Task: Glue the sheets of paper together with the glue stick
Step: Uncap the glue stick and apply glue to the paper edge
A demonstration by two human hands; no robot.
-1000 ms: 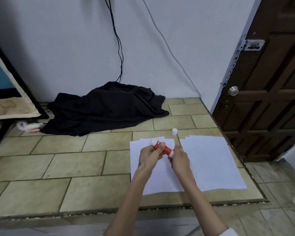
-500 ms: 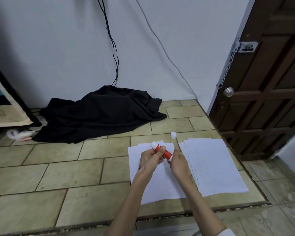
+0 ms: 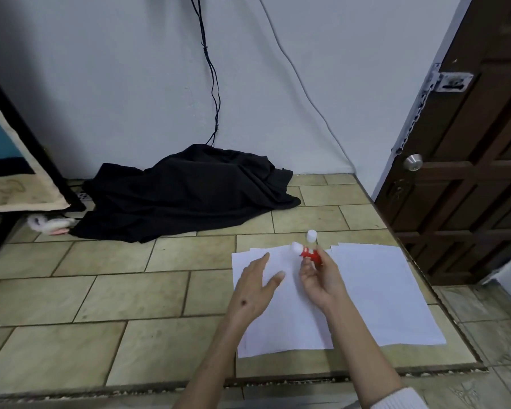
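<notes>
matt white paper sheets (image 3: 378, 290) on glossy floor tiles (image 3: 130, 293), black cloth (image 3: 183, 193)

A pale grey-white painted wall (image 3: 115, 84) is met by a floor of beige rectangular tiles (image 3: 101, 293). A dark brown panelled wooden door (image 3: 469, 172) with a round silver knob (image 3: 412, 162) is seen at right. Thin black cables (image 3: 213, 84) are hung down the wall.

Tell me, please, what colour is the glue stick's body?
Red, with a white tip; the glue stick shows in the head view, in the right hand.
</notes>
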